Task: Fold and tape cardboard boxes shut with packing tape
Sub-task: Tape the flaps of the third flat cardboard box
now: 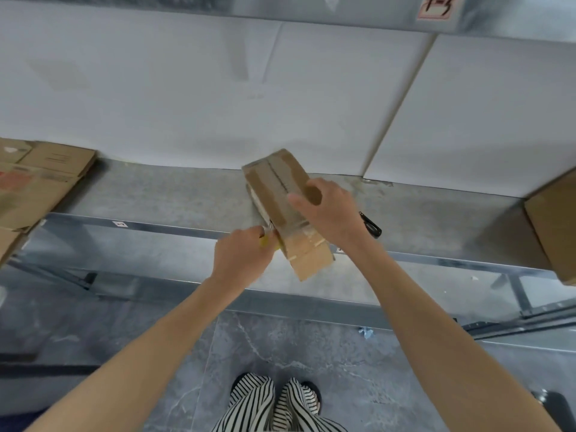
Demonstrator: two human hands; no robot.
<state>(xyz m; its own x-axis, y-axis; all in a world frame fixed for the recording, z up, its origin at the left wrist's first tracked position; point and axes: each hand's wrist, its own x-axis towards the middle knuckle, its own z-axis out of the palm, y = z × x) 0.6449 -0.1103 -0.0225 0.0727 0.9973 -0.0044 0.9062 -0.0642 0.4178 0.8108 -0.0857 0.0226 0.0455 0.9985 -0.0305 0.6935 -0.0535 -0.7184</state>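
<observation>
Cardboard box (274, 201), small, at front edge of metal shelf (156, 194); flaps closed, tape strip (282, 179) along top seam and over near end. Right hand (327, 210) clasps box top. Left hand (240, 257) grips yellow tool (266, 241) at tape end, probably cutting. Outstanding: flattened cartons (37, 179), left

Warehouse or packing room: galvanised metal shelf rack (187, 194), handwritten bay label (438, 7) on the upper beam, flat cartons (37, 182) stacked left, brown box (554, 229) right, white boards (187, 88) behind, grey marbled floor tiles (311, 353).
</observation>
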